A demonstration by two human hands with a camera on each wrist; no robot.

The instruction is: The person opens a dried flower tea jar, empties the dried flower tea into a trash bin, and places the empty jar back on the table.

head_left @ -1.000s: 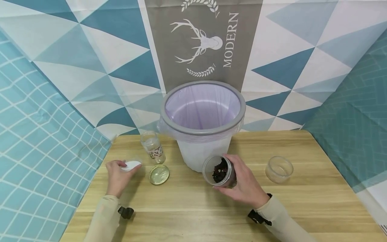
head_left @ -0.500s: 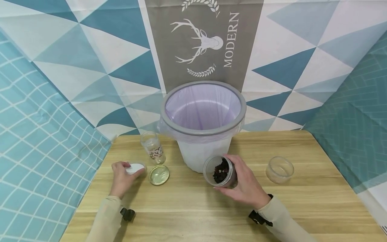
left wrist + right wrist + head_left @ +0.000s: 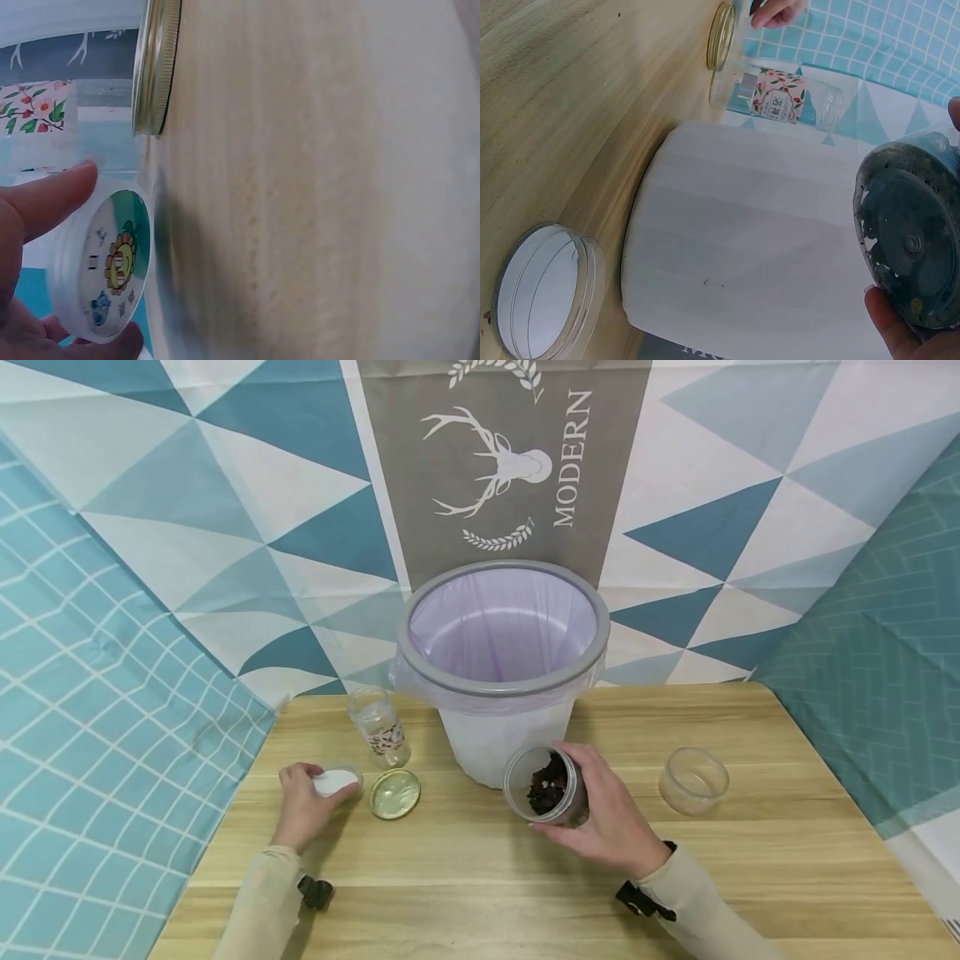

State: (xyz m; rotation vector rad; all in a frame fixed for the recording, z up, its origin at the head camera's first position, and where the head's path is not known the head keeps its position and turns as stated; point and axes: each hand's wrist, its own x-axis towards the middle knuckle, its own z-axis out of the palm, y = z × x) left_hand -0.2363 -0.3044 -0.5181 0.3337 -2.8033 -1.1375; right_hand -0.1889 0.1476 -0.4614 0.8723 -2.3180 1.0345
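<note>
My left hand (image 3: 303, 802) pinches a white round lid (image 3: 335, 781) by its rim, low over the left of the table. In the left wrist view the lid's underside (image 3: 116, 262) carries a printed cartoon flower; whether it touches the wood I cannot tell. In front of the bin, my right hand (image 3: 603, 810) grips a clear jar (image 3: 517, 785), tilted with its mouth toward the head camera. Dark, clumpy matter (image 3: 549, 783) lies inside it. The right wrist view shows the jar's dark base (image 3: 911, 240). A gold-rimmed lid (image 3: 395, 793) lies just right of my left hand.
A white bin (image 3: 502, 743) with a grey rim and pale purple liner stands at the table's back. Left of it is a clear glass bottle (image 3: 382, 727) with a floral label. A clear shallow tub (image 3: 693, 781) sits on the right of the wooden table (image 3: 480, 893).
My left hand has moved a little to the right with the white lid, which now lies flatter and closer to the gold-rimmed lid. My right hand and the jar have stayed in place.
</note>
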